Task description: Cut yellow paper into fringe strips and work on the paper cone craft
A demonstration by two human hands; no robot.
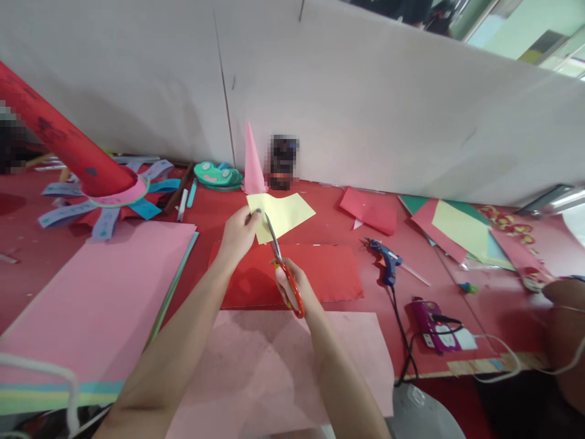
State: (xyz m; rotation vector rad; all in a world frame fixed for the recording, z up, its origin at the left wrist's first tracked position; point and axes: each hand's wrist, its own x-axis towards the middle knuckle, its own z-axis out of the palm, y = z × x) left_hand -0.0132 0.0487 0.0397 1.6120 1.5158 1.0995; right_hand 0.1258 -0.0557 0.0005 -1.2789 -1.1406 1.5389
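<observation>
My left hand [241,231] pinches the left end of a pale yellow sheet of paper [287,213], thumb on top. In my right hand [297,283] is a pair of scissors [292,291] with red-orange handles, fingers in the loops. Its blades point up and away from me and lie against the yellow paper near my left thumb; how far they are open is hard to make out. Below the hands lies a red sheet [338,274], with a large pink sheet [351,347] nearer me. Beyond the yellow paper stands a pink paper cone [253,164].
A blue glue gun [388,259] and a purple power strip [434,323] with cables lie right. Coloured sheets [461,225] sit farther right, near a person's arm [567,329]. Left are a pink paper stack [100,286], a red tube [68,134] and green cutouts [217,177].
</observation>
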